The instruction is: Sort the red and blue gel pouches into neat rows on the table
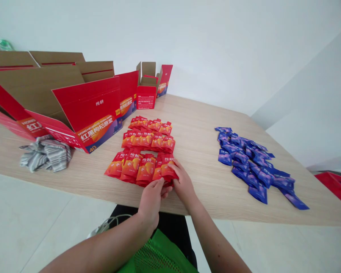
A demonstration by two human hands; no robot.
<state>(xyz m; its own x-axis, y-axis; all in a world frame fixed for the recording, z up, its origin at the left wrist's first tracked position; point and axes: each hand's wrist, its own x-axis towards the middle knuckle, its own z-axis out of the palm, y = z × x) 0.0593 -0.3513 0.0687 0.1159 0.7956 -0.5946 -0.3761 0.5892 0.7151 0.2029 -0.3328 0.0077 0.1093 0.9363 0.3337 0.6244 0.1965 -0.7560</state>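
Red-orange pouches lie in overlapping rows on the wooden table in front of me: a back row (143,122), a middle row (146,139) and a front row (146,168). At the right end of the front row is a red pouch (168,167). My right hand (183,182) grips its right side, fingers curled over the edge. My left hand (152,199) is closed at the lower edge of the same end of the row, thumb on top and fingers partly hidden beneath. How many pouches are between the hands I cannot tell.
Several blue-purple pouches (244,159) lie in a loose heap on the right of the table (199,151). Open red cartons (92,110) crowd the left, with a smaller open box (146,96) behind. A striped grey cloth (49,153) lies near the front left edge.
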